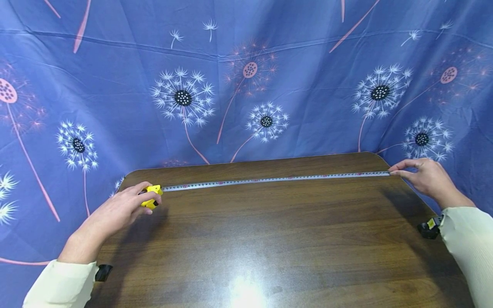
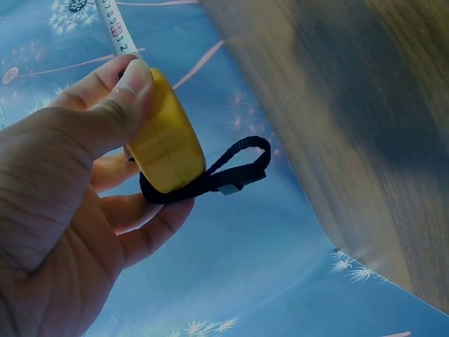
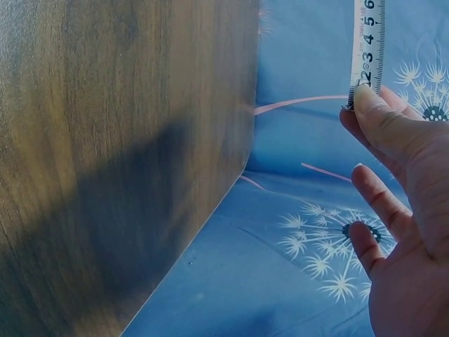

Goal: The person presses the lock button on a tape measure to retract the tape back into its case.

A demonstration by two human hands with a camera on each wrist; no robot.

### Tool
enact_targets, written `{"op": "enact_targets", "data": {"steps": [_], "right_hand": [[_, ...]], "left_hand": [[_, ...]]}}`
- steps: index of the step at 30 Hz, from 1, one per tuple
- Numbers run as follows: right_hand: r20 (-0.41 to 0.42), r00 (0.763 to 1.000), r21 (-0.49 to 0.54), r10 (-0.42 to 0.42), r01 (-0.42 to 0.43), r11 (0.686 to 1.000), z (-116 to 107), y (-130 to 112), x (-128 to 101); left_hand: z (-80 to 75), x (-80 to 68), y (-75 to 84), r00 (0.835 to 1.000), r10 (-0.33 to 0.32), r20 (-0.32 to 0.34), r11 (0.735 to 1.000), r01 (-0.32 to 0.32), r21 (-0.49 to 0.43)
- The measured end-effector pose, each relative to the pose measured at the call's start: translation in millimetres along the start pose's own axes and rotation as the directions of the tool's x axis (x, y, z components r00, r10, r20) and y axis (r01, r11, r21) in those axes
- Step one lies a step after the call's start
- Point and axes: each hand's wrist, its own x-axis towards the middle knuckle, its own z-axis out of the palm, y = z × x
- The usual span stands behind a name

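A yellow tape measure case (image 1: 152, 196) (image 2: 163, 144) sits at the table's far left, gripped by my left hand (image 1: 122, 208) (image 2: 77, 182) between thumb and curled fingers. A black wrist loop (image 2: 235, 167) hangs from the case. The steel tape blade (image 1: 275, 179) runs straight across the back of the wooden table (image 1: 269, 239) to its far right corner. There my right hand (image 1: 423, 177) (image 3: 400, 175) pinches the blade's end (image 3: 367, 49) between thumb and forefinger, the other fingers loosely spread.
A blue dandelion-print cloth (image 1: 246, 85) hangs behind the table and drapes down around it. Black wrist-camera mounts (image 1: 103, 272) (image 1: 429, 226) show at both cream sleeves. The table's rounded back corners lie close to both hands.
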Motion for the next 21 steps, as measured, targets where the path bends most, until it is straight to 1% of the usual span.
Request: {"op": "enact_targets", "data": {"steps": [8, 11, 13, 15, 18, 21], "right_hand": [[0.006, 1.0, 0.007, 0.025, -0.025, 1.0, 0.8, -0.3, -0.8], [0.002, 1.0, 0.009, 0.025, -0.025, 1.0, 0.8, -0.3, -1.1], [0.003, 1.0, 0.01, 0.024, -0.024, 1.0, 0.6, 0.0, -1.3], [0.004, 1.0, 0.015, 0.019, -0.019, 1.0, 0.3, 0.3, -1.6], [0.008, 1.0, 0.018, 0.019, -0.019, 1.0, -0.2, 0.2, -1.7], [0.012, 1.0, 0.018, 0.027, -0.027, 0.999, -0.7, -0.4, -1.3]], "left_hand": [[-0.7, -1.8, 0.7, 1.0, 0.001, -0.011, 1.0, -0.001, -0.001], [-1.2, -1.9, 1.5, 1.0, -0.013, -0.005, 1.0, 0.013, -0.011], [-2.2, -2.3, 2.7, 0.999, -0.045, 0.009, 0.999, 0.046, -0.027], [-3.3, -2.7, 3.7, 0.995, -0.094, 0.03, 0.994, 0.095, -0.048], [-5.5, -3.5, 5.1, 0.983, -0.168, 0.078, 0.982, 0.174, -0.078], [-7.1, -4.0, 5.1, 0.97, -0.211, 0.121, 0.97, 0.223, -0.095]]}}
